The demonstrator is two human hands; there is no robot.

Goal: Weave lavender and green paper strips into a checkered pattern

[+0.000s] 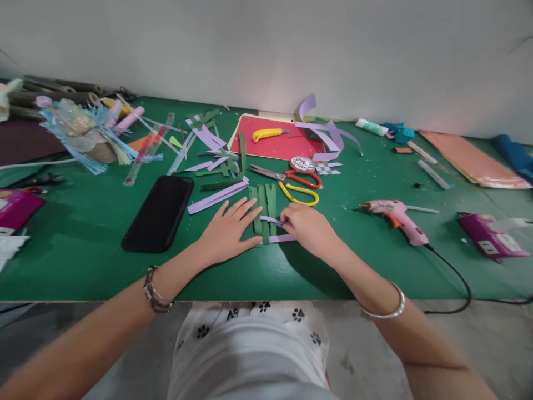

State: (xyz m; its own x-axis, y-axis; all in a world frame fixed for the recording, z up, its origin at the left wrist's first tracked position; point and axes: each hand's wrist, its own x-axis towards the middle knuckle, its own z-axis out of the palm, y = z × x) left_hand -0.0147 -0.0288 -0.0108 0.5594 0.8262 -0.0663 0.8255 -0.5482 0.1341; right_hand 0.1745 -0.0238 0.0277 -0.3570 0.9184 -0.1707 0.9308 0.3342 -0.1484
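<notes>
Several green paper strips [271, 200] lie side by side on the table, running away from me. A purple paper strip [281, 239] crosses them near their close ends. My left hand [228, 229] lies flat with fingers spread, its fingertips on the left green strips. Pinched in my right hand [308, 226] is the end of a second purple paper strip [270, 219], which passes among the green ones just beyond the first. My right fingertips are partly hidden. Loose purple strips [216, 195] rest just past my left hand.
Scissors [287, 176] with red and yellow handles lie beyond the strips. A black phone [159, 214] is to the left, a pink glue gun [395, 216] with a cord to the right. Further back, a yellow cutter [268, 134] lies on red paper [287, 149].
</notes>
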